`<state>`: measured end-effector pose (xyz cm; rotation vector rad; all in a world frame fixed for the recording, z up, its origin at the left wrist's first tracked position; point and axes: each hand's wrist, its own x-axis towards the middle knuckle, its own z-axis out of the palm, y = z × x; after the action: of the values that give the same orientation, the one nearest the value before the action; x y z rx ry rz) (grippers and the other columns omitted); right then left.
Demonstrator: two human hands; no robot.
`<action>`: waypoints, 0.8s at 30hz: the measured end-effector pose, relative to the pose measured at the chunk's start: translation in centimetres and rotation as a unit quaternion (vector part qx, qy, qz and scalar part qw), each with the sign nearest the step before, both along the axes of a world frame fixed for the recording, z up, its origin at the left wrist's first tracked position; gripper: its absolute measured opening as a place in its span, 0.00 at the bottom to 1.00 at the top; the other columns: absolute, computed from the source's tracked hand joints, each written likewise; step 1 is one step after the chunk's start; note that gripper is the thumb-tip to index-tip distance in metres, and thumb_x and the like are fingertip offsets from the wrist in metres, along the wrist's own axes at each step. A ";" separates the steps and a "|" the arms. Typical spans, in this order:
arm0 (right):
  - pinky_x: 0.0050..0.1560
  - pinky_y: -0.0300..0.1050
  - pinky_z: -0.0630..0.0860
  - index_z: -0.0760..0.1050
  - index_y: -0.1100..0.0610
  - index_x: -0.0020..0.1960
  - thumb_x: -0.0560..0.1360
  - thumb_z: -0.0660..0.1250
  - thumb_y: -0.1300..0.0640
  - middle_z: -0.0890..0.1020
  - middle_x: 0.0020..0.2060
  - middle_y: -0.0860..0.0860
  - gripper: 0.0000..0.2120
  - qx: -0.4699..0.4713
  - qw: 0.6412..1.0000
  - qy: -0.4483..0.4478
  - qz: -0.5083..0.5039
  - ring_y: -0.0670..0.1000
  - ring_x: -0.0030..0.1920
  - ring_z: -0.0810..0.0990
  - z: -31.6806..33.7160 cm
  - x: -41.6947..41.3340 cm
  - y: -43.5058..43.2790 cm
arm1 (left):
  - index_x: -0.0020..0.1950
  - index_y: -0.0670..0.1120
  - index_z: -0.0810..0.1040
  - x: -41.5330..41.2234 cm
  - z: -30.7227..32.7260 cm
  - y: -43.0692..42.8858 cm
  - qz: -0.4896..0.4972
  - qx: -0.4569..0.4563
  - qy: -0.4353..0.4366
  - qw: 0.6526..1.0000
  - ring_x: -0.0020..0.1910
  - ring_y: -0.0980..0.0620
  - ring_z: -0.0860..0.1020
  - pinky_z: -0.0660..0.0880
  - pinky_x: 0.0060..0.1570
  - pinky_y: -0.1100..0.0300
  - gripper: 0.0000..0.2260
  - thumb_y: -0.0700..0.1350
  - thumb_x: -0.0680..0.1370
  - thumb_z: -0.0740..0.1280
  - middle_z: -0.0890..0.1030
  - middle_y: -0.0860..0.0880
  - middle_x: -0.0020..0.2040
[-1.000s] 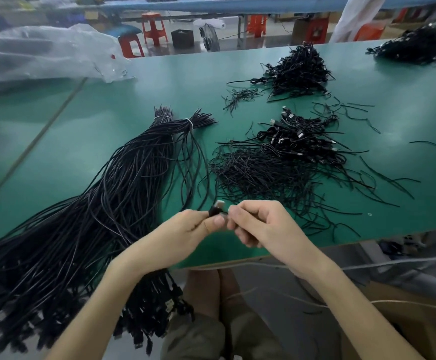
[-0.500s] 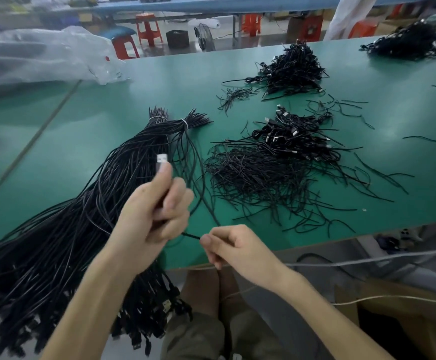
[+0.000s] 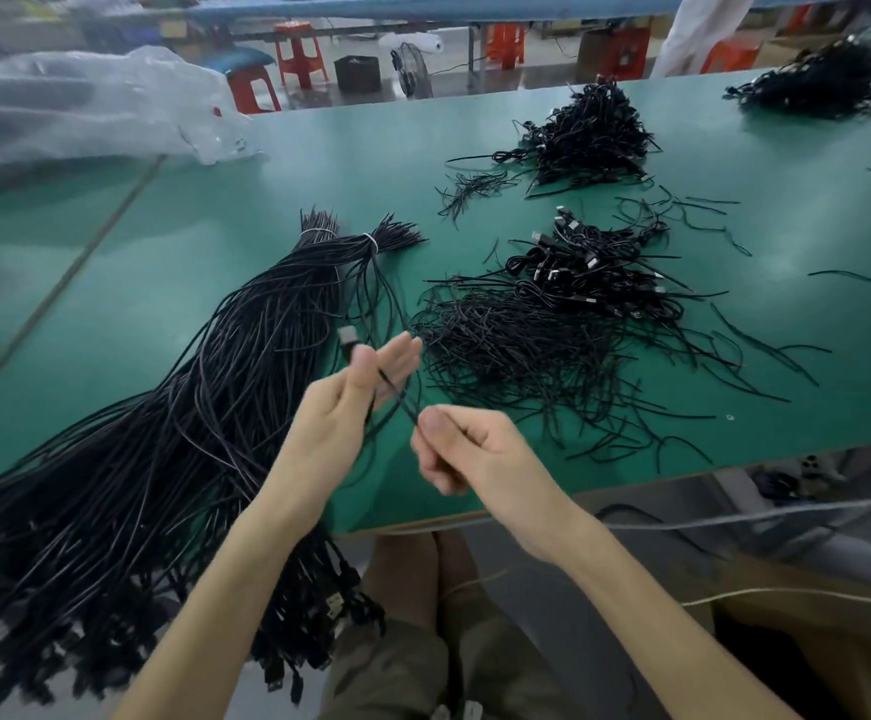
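My left hand is raised over the green table and pinches a thin black cable just below its silver plug, thumb against the straight fingers. My right hand sits close beside it with curled fingers and pinches the same cable lower down. A big bundle of long black cables lies to the left, tied near its far end with white bands. A loose heap of short black ties lies just beyond my right hand.
Coiled cables with plugs lie beyond the ties, and two more black piles sit farther back. A clear plastic bag lies at the far left. Red stools stand behind the table. My knees are below the table's near edge.
My left hand lifted the plug end up and away, then its fingers straightened. My right hand dropped, then rose back towards the left hand, sliding along the cable.
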<state>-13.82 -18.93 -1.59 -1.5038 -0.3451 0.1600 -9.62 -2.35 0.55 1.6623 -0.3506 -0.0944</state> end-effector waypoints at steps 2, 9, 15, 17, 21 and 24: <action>0.33 0.35 0.65 0.72 0.56 0.39 0.85 0.59 0.50 0.71 0.29 0.48 0.19 -0.032 0.999 0.004 0.020 0.47 0.29 0.67 -0.8 -0.3 0.8 | 0.73 0.42 0.74 -0.1 0.4 -0.4 -0.041 -0.200 0.078 0.976 0.68 0.51 0.79 0.75 0.66 0.60 0.26 0.57 0.86 0.49 0.81 0.48 0.68; 0.36 0.37 0.63 0.73 0.61 0.37 0.85 0.61 0.50 0.69 0.29 0.51 0.22 -0.062 0.998 0.007 -0.028 0.47 0.31 0.65 -0.4 1.5 -0.6 | 0.30 0.50 0.74 -1.6 3.6 2.1 -0.154 -0.133 0.109 0.973 0.21 0.55 0.59 0.54 0.24 0.61 0.27 0.63 0.84 0.57 0.64 0.54 0.24; 0.34 0.40 0.66 0.75 0.61 0.39 0.86 0.60 0.52 0.73 0.28 0.46 0.20 -0.100 0.992 -0.015 -0.078 0.46 0.31 0.68 0.5 2.3 -0.1 | 0.37 0.51 0.82 -1.7 1.4 0.1 0.004 0.368 -0.053 0.928 0.30 0.57 0.79 0.71 0.34 0.65 0.31 0.70 0.76 0.48 0.82 0.51 0.31; 0.35 0.39 0.68 0.75 0.59 0.40 0.86 0.59 0.53 0.74 0.28 0.46 0.19 -0.078 0.992 -0.026 -0.100 0.46 0.31 0.70 0.6 2.0 0.3 | 0.44 0.48 0.82 -1.1 0.6 0.0 0.060 0.382 -0.071 0.920 0.35 0.53 0.79 0.73 0.36 0.59 0.34 0.71 0.75 0.46 0.82 0.50 0.36; 0.34 0.36 0.66 0.74 0.58 0.41 0.87 0.57 0.53 0.73 0.28 0.48 0.18 -0.028 0.997 -0.038 -0.068 0.45 0.30 0.69 0.2 0.7 1.1 | 0.72 0.47 0.77 -0.8 -0.3 -0.4 0.023 0.126 -0.001 0.992 0.61 0.55 0.81 0.76 0.63 0.62 0.28 0.62 0.82 0.51 0.84 0.50 0.62; 0.33 0.35 0.65 0.73 0.58 0.41 0.87 0.58 0.55 0.72 0.27 0.45 0.17 -0.026 0.999 -0.013 -0.037 0.44 0.29 0.68 -1.0 0.0 2.0 | 0.71 0.40 0.76 -0.8 0.2 -1.0 -0.013 -0.163 0.078 0.983 0.65 0.49 0.81 0.77 0.62 0.59 0.24 0.54 0.87 0.52 0.82 0.45 0.66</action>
<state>-13.85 -16.98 -2.54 -1.5696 -0.3080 0.0924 -10.38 -3.37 0.73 1.3181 -0.2520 -0.1766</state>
